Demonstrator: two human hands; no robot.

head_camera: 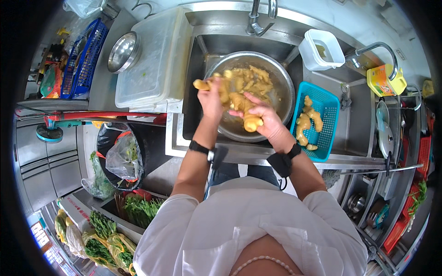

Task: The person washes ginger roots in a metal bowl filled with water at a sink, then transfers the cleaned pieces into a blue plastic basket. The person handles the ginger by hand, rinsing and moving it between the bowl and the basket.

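A large piece of ginger root [238,103] is held above a round metal basin [291,93] in the sink. My left hand [211,100] grips its left part, where knobs stick out past the fingers. Around its lower right end is my right hand [267,119], the fingers spread along the root. More ginger pieces [253,81] lie in the basin, in what looks like water. To the right, a teal plastic basket [319,89] stands over the sink divider with several wet ginger roots [312,117] in it.
A faucet [255,26] rises behind the basin. Right of it stand a white plastic container [312,51] and a yellow jug [385,81]. At left are a lidded plastic box [148,69], stacked metal bowls [123,51] and, lower down, a black-lined bin [103,138] holding plastic bags.
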